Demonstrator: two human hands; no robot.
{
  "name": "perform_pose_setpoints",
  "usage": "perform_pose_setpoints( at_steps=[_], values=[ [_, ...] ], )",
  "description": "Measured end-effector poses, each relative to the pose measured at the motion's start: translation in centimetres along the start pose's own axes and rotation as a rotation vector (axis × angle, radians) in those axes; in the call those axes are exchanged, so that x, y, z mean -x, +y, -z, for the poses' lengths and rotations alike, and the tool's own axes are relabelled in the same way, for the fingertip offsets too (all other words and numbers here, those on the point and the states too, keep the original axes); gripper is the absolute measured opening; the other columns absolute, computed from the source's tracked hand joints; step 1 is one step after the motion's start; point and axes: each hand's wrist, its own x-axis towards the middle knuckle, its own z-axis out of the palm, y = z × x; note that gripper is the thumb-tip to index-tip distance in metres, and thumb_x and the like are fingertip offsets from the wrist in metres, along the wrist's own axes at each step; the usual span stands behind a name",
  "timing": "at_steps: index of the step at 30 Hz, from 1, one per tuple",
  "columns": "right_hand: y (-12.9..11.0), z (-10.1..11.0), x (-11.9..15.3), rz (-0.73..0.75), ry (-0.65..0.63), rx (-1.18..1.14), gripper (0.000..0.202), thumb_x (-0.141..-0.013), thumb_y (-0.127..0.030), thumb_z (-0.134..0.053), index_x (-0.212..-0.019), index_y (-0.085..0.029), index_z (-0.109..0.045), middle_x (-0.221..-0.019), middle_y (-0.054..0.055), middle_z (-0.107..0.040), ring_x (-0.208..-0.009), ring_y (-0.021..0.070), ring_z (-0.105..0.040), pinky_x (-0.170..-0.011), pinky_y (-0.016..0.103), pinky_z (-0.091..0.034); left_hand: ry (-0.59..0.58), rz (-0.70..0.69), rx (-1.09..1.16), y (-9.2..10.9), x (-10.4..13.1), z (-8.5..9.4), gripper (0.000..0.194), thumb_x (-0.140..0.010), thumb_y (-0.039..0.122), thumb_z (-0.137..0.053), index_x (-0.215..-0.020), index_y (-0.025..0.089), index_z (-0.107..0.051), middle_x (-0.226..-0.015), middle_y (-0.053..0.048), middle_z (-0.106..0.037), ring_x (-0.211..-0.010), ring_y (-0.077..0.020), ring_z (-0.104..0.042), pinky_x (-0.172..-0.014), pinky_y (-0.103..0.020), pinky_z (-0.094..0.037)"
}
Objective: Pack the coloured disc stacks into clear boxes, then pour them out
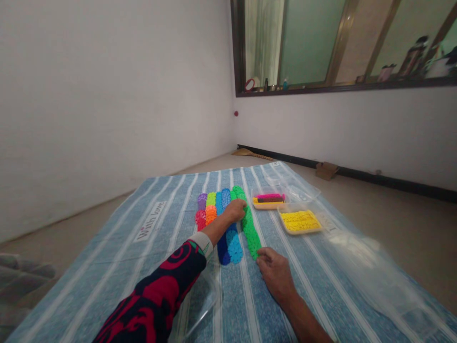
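Note:
Rows of small coloured pieces lie side by side on a striped cloth: purple (pixel 202 201), lime (pixel 211 199), red (pixel 200 218), orange (pixel 211 214), dark blue (pixel 223 250) and light blue (pixel 234 247). A long green row (pixel 252 232) slants along their right side. My left hand (pixel 236 210) reaches over the blue rows, its fingers closed at the upper part of the green row. At the near end of that row, my right hand (pixel 274 269) has thumb and fingertips pressed together on the green pieces.
Right of the rows, a tray of yellow pieces (pixel 300 221) and a container with pink and orange rows (pixel 268 200) sit on the cloth (pixel 185 243). Clear plastic sheeting (pixel 378 271) lies along the right edge. A wall stands behind.

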Motion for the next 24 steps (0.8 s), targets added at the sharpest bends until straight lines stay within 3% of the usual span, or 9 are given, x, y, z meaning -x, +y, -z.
perform_pose_setpoints(
  at_steps=[5,11,24],
  values=[
    [-0.1,0.0,-0.1,-0.001,-0.006,0.015,0.024,-0.079,-0.028,-0.048,-0.089,-0.021,-0.068,-0.07,0.001,-0.067,-0.064,0.0165,-0.062,-0.058,0.024,-0.044,-0.002,-0.002,-0.012,0.0,-0.4,-0.1,0.014,-0.086,0.017,-0.055,-0.093,0.013,-0.067,-0.1,-0.007,-0.069,-0.1,-0.0188,-0.062,-0.089,-0.038,-0.048],
    [-0.5,0.2,-0.1,0.002,0.003,0.049,0.023,-0.079,-0.026,-0.048,-0.088,-0.021,-0.068,-0.07,0.001,-0.068,-0.067,0.0169,-0.064,-0.063,0.024,-0.044,-0.006,0.035,-0.027,0.4,-1.2,0.0,0.024,-0.088,0.032,-0.057,-0.103,0.014,-0.063,-0.109,-0.007,-0.064,-0.102,-0.0198,-0.061,-0.089,-0.042,-0.05],
    [-0.3,0.0,-0.2,-0.003,0.002,0.025,0.025,-0.08,-0.026,-0.047,-0.09,-0.021,-0.069,-0.069,0.0,-0.067,-0.059,0.0147,-0.061,-0.056,0.022,-0.043,-0.01,0.035,-0.055,0.4,-1.9,-0.2,0.027,-0.088,0.032,-0.057,-0.109,0.015,-0.06,-0.116,-0.008,-0.061,-0.106,-0.0212,-0.058,-0.091,-0.044,-0.049]
  ],
)
